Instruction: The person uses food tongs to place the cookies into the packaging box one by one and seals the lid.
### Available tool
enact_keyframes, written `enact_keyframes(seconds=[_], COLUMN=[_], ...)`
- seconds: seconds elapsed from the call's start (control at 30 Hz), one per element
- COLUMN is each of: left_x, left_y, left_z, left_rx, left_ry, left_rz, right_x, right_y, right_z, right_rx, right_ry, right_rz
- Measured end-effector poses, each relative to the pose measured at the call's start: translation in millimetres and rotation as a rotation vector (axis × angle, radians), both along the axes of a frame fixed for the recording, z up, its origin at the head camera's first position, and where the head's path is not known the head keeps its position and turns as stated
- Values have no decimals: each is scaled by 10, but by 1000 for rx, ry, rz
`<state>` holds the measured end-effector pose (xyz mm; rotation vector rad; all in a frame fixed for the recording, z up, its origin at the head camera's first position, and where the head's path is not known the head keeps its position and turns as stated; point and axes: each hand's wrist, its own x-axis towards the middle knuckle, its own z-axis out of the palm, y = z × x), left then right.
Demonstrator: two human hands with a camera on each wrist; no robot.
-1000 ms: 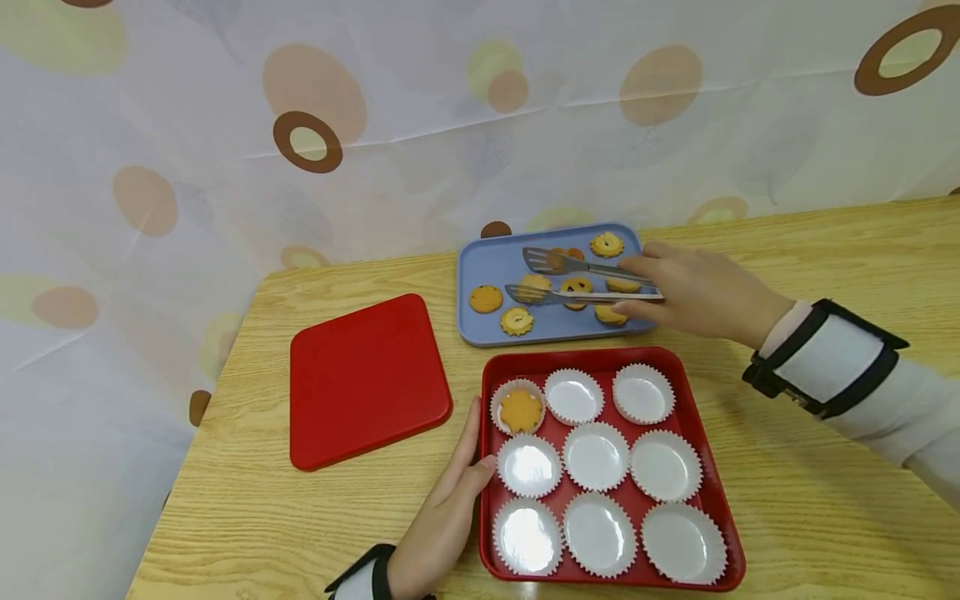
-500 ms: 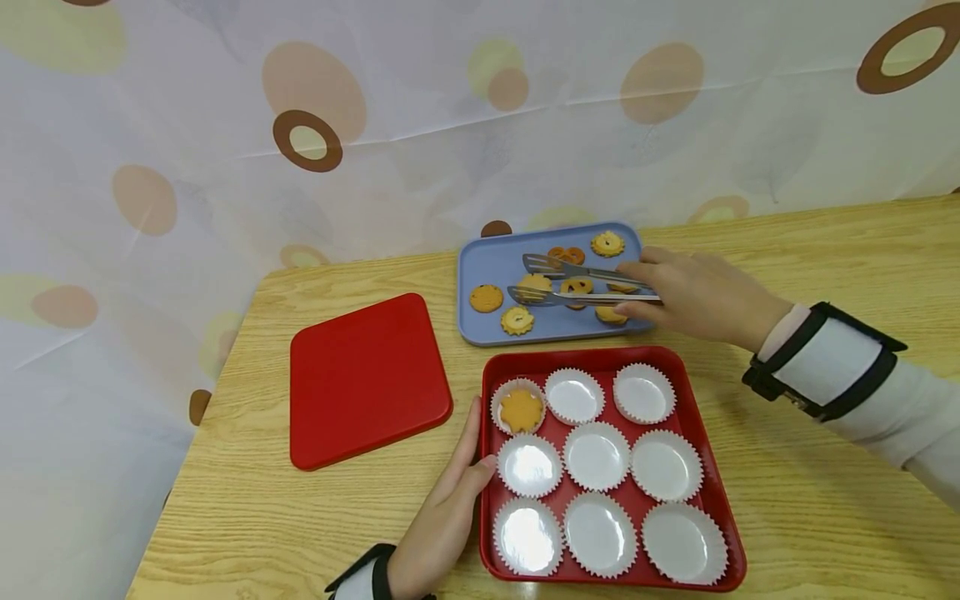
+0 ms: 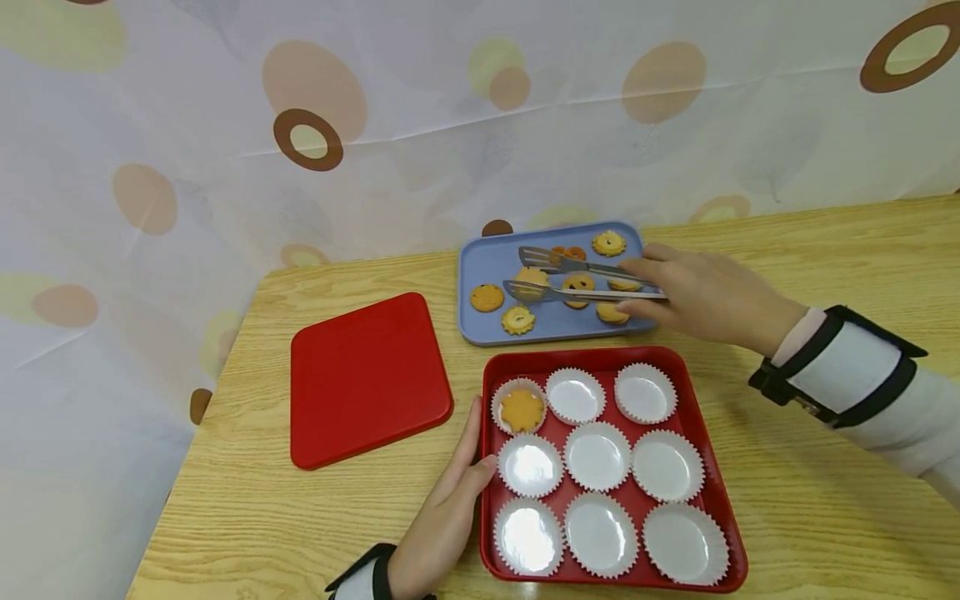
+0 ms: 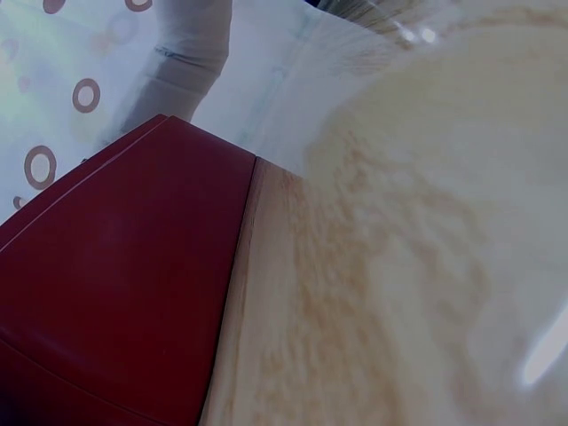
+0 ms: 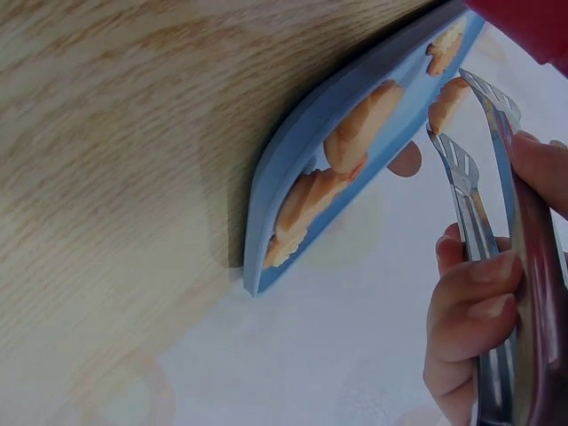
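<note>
My right hand (image 3: 705, 292) holds metal tongs (image 3: 592, 293) with slotted ends over the blue tray (image 3: 474, 250). A golden cookie (image 5: 448, 105) sits between the tong tips in the right wrist view; the lower arm partly covers it in the head view. Other cookies lie around, among them a round one (image 3: 487, 297), a scalloped one (image 3: 517, 320) and small pretzels (image 3: 576, 252). My left hand (image 3: 442, 508) holds the left wall of a red square pan (image 3: 705, 575), its fingers along the outside and thumb over the rim.
Several white paper cups (image 3: 597, 457) fill the red pan in rows; the far left one holds a star-shaped cookie (image 3: 521, 411). A flat red lid (image 3: 367, 379) lies on the wooden table (image 3: 240, 525) at left. A patterned cloth (image 3: 420, 108) hangs behind.
The tongs have shifted slightly left, their tips a little closer together around the cookie, which has moved slightly. My left hand stays on the pan.
</note>
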<state>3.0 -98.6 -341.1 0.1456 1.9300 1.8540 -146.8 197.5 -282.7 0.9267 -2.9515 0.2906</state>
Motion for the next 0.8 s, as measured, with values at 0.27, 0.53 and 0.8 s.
enact_keyframes(seconds=[0.27, 0.53, 0.8], left_x=[-1, -1, 0], left_y=[5, 6, 7], left_z=[-23, -34, -34], left_rx=[0, 3, 19], left_ry=[4, 7, 4], left_rz=[3, 3, 2], right_x=[79, 195, 359], right_y=[22, 90, 215], right_z=[55, 118, 139], right_rx=[-26, -44, -67], right_ry=[64, 121, 193], right_rz=[23, 42, 77])
